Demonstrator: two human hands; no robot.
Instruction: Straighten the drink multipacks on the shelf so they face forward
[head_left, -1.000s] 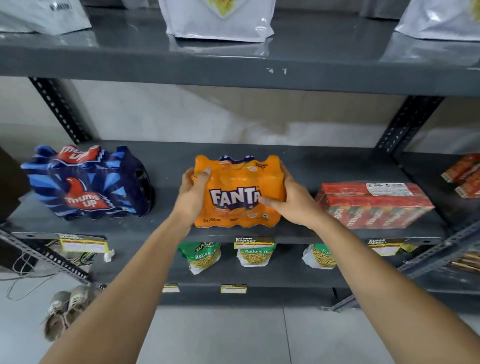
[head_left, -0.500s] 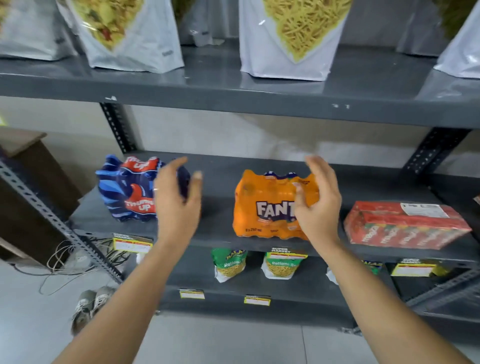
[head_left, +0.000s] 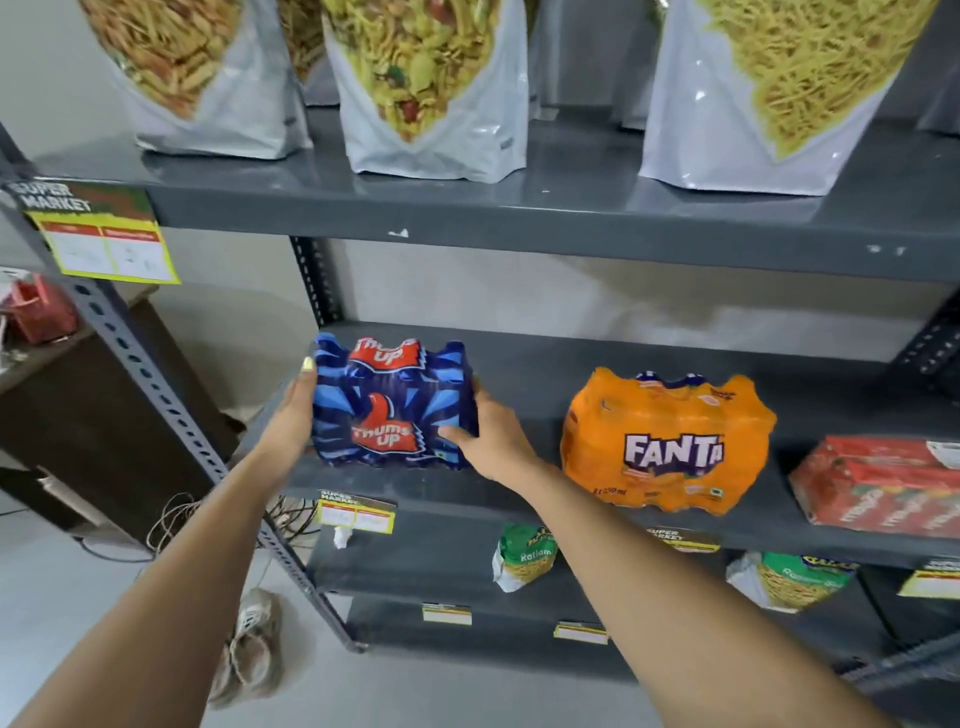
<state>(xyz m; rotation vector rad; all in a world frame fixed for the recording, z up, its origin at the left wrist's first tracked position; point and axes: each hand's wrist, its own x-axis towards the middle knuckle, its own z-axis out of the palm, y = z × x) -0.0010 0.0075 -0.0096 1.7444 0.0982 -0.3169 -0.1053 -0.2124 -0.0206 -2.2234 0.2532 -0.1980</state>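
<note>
My left hand (head_left: 292, 418) flat against left side of blue pack (head_left: 390, 408), fingers extended up its edge. My right hand (head_left: 491, 436) cups its right side, thumb across front lower corner. Both pressing pack between them, no lift visible.

Blue pack sits on middle shelf (head_left: 530, 364) at 9 o'clock end, logo nearly frontal, shrink-wrap wrinkled.

Orange pack (head_left: 667, 441) at 3 o'clock of it, label forward: looks done. Red pack (head_left: 878, 486) further at 3 o'clock, angled: likely left.

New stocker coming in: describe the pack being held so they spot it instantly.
On the grey metal rack's middle shelf, at its left end, sits the dark blue shrink-wrapped Thums Up multipack, gripped by both hands. Unlike the orange Fanta multipack beside it, it is blue with red thumbs-up logos.
</note>
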